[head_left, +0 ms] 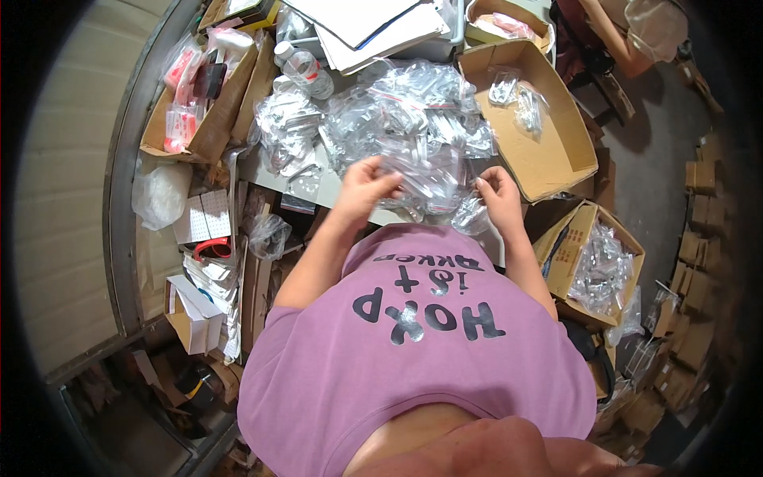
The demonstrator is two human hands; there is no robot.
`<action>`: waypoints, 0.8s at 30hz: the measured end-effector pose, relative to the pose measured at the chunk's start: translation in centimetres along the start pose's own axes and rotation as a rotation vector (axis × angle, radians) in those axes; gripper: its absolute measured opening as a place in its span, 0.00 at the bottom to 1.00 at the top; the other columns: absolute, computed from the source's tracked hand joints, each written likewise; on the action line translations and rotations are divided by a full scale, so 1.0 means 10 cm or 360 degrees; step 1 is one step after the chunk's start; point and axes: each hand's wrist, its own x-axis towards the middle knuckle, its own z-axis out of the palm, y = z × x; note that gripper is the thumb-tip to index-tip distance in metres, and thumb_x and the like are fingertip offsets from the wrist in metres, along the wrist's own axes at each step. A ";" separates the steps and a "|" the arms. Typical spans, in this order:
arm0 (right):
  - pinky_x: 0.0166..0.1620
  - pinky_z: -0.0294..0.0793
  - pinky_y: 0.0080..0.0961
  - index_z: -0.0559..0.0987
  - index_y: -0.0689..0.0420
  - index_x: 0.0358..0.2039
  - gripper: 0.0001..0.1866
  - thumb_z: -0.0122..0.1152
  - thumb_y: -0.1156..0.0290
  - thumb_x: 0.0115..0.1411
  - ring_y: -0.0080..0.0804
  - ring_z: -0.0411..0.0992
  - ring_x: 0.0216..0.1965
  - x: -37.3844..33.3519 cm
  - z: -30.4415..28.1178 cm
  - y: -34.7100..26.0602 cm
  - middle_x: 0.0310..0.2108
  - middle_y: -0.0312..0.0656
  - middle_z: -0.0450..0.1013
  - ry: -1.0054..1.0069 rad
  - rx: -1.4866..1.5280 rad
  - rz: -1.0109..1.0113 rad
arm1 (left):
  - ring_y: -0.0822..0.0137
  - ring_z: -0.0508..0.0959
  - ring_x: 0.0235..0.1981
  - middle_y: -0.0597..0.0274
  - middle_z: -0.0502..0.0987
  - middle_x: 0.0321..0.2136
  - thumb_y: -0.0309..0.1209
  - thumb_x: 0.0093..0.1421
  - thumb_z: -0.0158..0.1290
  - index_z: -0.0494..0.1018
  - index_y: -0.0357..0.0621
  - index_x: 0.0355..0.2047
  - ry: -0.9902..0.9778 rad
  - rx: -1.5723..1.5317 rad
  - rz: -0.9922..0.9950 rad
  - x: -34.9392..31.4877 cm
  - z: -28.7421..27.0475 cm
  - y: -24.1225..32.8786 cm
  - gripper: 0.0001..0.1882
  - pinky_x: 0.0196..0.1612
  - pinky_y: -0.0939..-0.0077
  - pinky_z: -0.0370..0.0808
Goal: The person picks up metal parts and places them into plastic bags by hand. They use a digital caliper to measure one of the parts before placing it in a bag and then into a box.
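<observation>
My left hand (369, 189) is closed on the edge of a clear plastic bag (421, 176), with thumb and fingers pinched together. The bag lies over a heap of similar clear bags (405, 103) with shiny contents on the table; I cannot make out what is inside. To the right, my right hand (499, 195) has its thumb and fingertips drawn together beside the same heap. Whatever is between those fingertips is too small to name. Another clear bag (470, 215) lies just below the right fingertips, near the table's front edge.
An open cardboard box (560, 159) with a few small bags stands right of the heap. Lower right, another box (564, 246) holds clear bags. Papers (366, 40) and a plastic bottle (306, 70) are at the back. Left stands a box (211, 139) of pink-and-white packets.
</observation>
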 end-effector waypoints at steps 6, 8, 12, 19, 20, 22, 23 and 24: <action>0.42 0.67 0.37 0.66 0.62 0.48 0.24 0.56 0.66 0.51 0.48 0.70 0.38 0.02 0.09 0.31 0.36 0.57 0.70 0.0404 -0.1126 -0.0107 | 0.65 0.77 0.30 0.50 0.75 0.33 0.24 0.56 0.48 0.64 0.33 0.37 0.0792 -0.0502 0.0490 0.11 -0.87 0.34 0.09 0.32 0.80 0.76; 0.44 0.66 0.41 0.66 0.63 0.48 0.27 0.56 0.63 0.49 0.53 0.68 0.41 0.07 0.13 0.35 0.38 0.59 0.68 0.0404 -0.1040 0.0045 | 0.61 0.77 0.34 0.46 0.73 0.38 0.26 0.58 0.46 0.63 0.33 0.40 0.0790 -0.0689 0.0503 0.10 -0.94 0.33 0.11 0.35 0.79 0.76; 0.43 0.66 0.40 0.70 0.62 0.42 0.24 0.58 0.62 0.48 0.54 0.67 0.39 0.15 0.16 0.37 0.36 0.57 0.69 0.0412 -0.1123 -0.0001 | 0.64 0.76 0.36 0.47 0.72 0.41 0.30 0.59 0.44 0.61 0.36 0.47 0.0501 -0.0425 0.0195 0.08 -0.68 0.16 0.17 0.36 0.79 0.74; 0.32 0.70 0.28 0.69 0.63 0.27 0.11 0.55 0.68 0.50 0.32 0.70 0.27 0.08 0.00 0.44 0.24 0.46 0.68 0.0330 -0.0294 0.0067 | 0.70 0.76 0.34 0.54 0.73 0.39 0.30 0.58 0.48 0.66 0.36 0.44 -0.0186 -0.0044 -0.0230 0.01 -0.02 -0.05 0.15 0.36 0.82 0.74; 0.28 0.68 0.19 0.67 0.62 0.22 0.07 0.51 0.73 0.52 0.19 0.65 0.23 -0.01 0.01 0.23 0.21 0.36 0.64 0.0280 -0.0009 0.0072 | 0.72 0.75 0.36 0.55 0.73 0.40 0.31 0.58 0.48 0.66 0.37 0.44 -0.0259 0.0073 -0.0227 0.01 0.02 -0.10 0.15 0.37 0.83 0.73; 0.27 0.66 0.16 0.66 0.59 0.20 0.07 0.50 0.74 0.54 0.16 0.62 0.22 -0.09 -0.06 0.09 0.20 0.31 0.63 0.0276 0.0307 0.0081 | 0.74 0.73 0.38 0.59 0.72 0.41 0.32 0.57 0.49 0.66 0.38 0.45 -0.0351 0.0199 -0.0289 0.01 0.10 -0.16 0.16 0.41 0.83 0.70; 0.28 0.66 0.16 0.66 0.58 0.22 0.05 0.48 0.75 0.54 0.16 0.62 0.22 -0.12 -0.10 0.09 0.21 0.30 0.62 0.0204 0.0443 0.0049 | 0.74 0.73 0.39 0.60 0.72 0.41 0.32 0.57 0.49 0.67 0.38 0.45 -0.0391 0.0238 -0.0300 0.03 0.14 -0.18 0.16 0.42 0.82 0.70; 0.28 0.66 0.16 0.66 0.58 0.22 0.05 0.48 0.75 0.54 0.16 0.62 0.22 -0.15 -0.14 0.06 0.21 0.30 0.62 0.0205 0.0443 0.0052 | 0.74 0.72 0.39 0.60 0.72 0.41 0.32 0.57 0.49 0.67 0.38 0.45 -0.0432 0.0277 -0.0311 0.04 0.17 -0.20 0.16 0.42 0.81 0.70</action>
